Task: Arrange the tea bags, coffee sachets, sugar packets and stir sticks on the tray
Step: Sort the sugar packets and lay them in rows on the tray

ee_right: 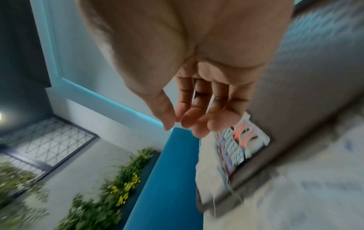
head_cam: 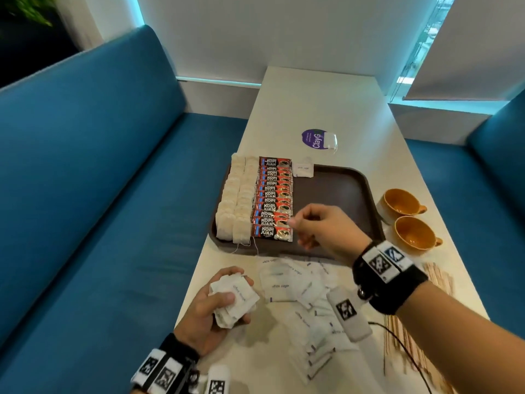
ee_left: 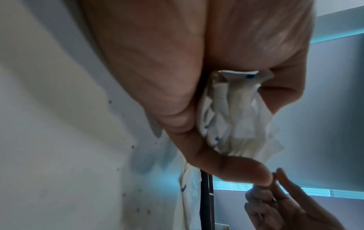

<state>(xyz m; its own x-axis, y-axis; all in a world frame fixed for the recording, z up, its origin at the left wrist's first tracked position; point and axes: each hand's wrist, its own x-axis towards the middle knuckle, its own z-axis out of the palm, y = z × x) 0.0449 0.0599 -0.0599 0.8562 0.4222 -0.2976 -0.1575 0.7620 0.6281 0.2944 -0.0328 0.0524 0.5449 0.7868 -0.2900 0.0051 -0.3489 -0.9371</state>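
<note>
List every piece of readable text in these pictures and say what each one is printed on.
"KOPI JUAN": coffee sachets in a row on the tray.
"white sugar": sugar packets loose on the table.
"ClayG", cut off: purple round sticker; its small print is unreadable.
Wrist marker patterns carry no words.

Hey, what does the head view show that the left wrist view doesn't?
Only the head view shows the brown tray with its rows of tea bags and Kopi Juan coffee sachets, the two orange cups, the stir sticks and the loose sugar packets on the table. Only the left wrist view shows the bundle's edges from below. Both show the left hand gripping a bundle of sugar packets, and the right hand.
</note>
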